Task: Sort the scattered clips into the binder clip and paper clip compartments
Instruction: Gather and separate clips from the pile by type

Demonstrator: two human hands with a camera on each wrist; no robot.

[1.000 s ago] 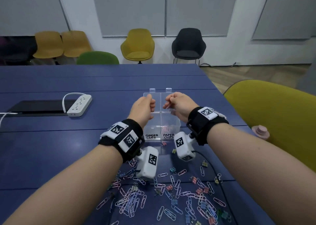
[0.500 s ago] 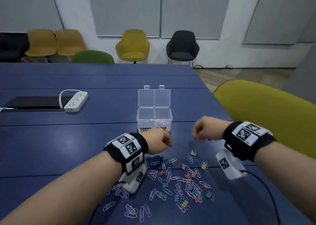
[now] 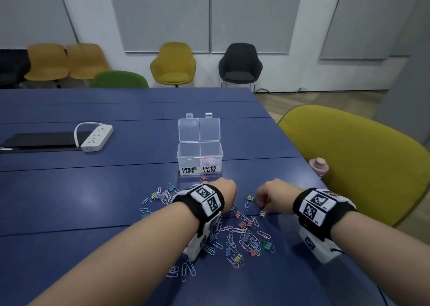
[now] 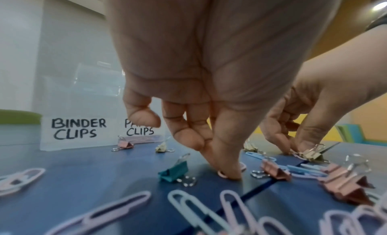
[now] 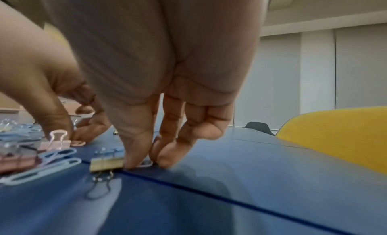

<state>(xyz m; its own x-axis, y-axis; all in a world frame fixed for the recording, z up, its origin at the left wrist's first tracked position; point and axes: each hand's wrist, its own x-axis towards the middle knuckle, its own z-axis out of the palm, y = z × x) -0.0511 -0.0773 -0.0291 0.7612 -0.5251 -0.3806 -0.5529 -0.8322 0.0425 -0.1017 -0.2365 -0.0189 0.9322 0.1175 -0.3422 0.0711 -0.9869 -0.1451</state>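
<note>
A clear two-compartment box (image 3: 188, 153) stands open on the blue table (image 3: 93, 189), labelled BINDER CLIPS and PAPER CLIPS. Pink paper clips lie in the paper clip side. Coloured paper clips and binder clips (image 3: 242, 236) are scattered in front of it. My left hand (image 3: 224, 192) is down among them, its thumb and finger tips (image 4: 229, 171) pinching a pink paper clip (image 4: 221, 174) on the table beside a teal binder clip (image 4: 175, 171). My right hand (image 3: 272, 196) pinches a pale paper clip (image 5: 146, 164) against the table, right beside a yellow binder clip (image 5: 106, 164).
A white power strip (image 3: 97, 137) and a black pad (image 3: 39, 140) lie at the far left. A yellow-green chair (image 3: 360, 166) stands close to the table's right edge, with a pink bottle top (image 3: 319, 165) by it. More chairs line the back wall.
Both hands have come back from the box towards me and dropped onto the scattered clips. Their fingertips now touch the table, each on a paper clip.
</note>
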